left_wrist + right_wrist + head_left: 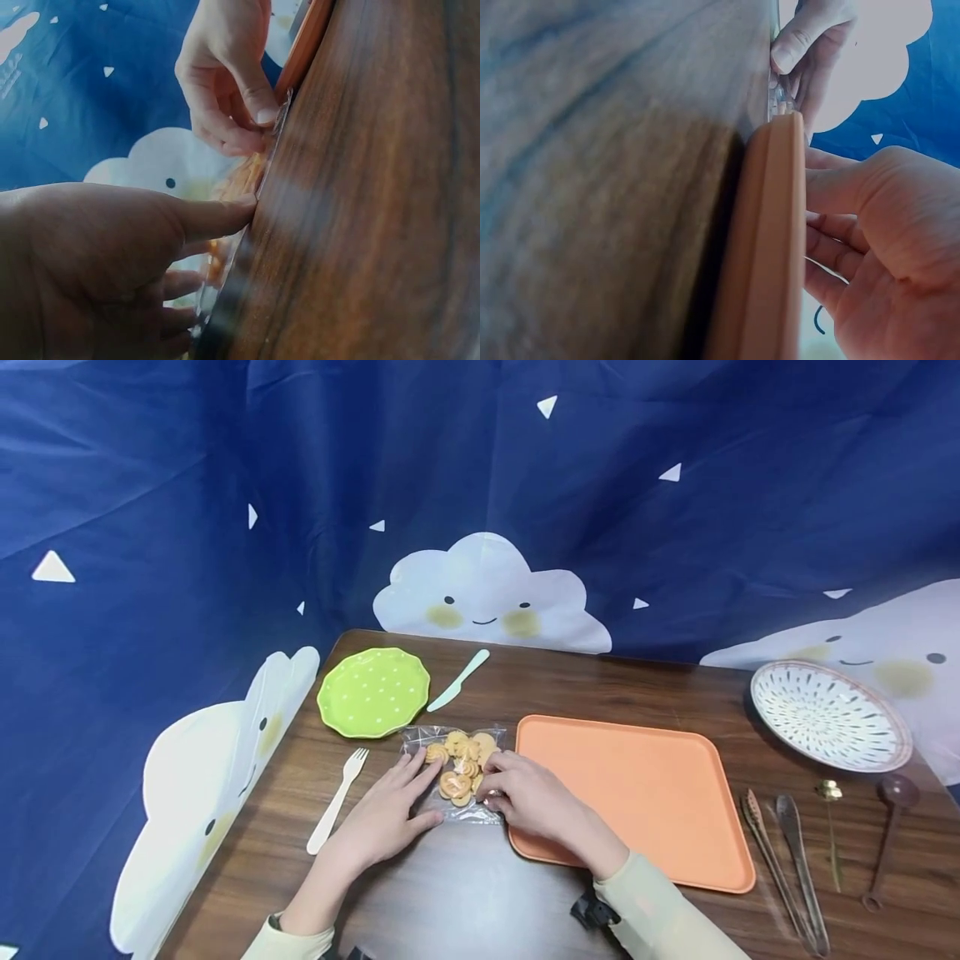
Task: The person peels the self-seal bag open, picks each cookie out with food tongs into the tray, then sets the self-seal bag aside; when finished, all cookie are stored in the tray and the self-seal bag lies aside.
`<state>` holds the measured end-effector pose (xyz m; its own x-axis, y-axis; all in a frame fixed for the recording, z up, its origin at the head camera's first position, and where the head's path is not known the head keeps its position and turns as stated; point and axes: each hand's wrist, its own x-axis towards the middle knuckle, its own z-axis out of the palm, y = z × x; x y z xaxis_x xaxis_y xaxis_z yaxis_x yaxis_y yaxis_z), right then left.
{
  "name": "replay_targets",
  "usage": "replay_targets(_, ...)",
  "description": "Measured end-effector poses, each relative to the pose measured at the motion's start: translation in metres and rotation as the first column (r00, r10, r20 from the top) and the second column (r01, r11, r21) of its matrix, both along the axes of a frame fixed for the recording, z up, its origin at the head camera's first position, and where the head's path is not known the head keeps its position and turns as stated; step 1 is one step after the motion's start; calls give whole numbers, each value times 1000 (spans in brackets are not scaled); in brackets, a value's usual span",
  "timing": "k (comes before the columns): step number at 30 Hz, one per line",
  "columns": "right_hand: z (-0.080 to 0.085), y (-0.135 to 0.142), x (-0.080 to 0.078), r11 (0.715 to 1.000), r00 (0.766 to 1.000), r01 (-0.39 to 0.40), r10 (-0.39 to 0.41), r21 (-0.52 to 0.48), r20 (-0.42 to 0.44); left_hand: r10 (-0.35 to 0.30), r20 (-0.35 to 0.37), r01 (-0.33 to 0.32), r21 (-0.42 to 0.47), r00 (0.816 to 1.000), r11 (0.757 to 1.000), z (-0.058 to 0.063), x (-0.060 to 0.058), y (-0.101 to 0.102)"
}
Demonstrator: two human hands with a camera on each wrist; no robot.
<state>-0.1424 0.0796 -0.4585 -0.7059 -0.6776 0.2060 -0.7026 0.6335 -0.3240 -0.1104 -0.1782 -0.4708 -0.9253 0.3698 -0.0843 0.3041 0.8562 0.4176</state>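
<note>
A clear plastic bag (468,815) of golden cookies (455,786) lies flat on the table, left of the orange tray (622,793). On the bag's left side rests my left hand (384,817), fingers spread and fairly straight, the thumb at its near edge. My right hand (536,800), fingers curled, pinches the bag's right side; the left wrist view shows that thumb and fingertips close together at the plastic (280,120). Whether a cookie is caught beneath those fingertips is hidden. In the right wrist view, the tray's rim (772,240) stands beside the right hand (907,240).
Behind the bag are a green dotted plate (373,692) and a pale knife (459,681). A white fork (337,802) lies at left. Right of the tray are tongs (787,868), a gold spoon (831,827), a brown ladle (887,839) and a patterned bowl (831,717).
</note>
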Motion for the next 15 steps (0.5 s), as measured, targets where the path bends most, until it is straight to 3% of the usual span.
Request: replay_targets(15,-3,2,-5,995,994,-95,95,13,-46,6,28,-6,-12,1000,1000,5,1,0)
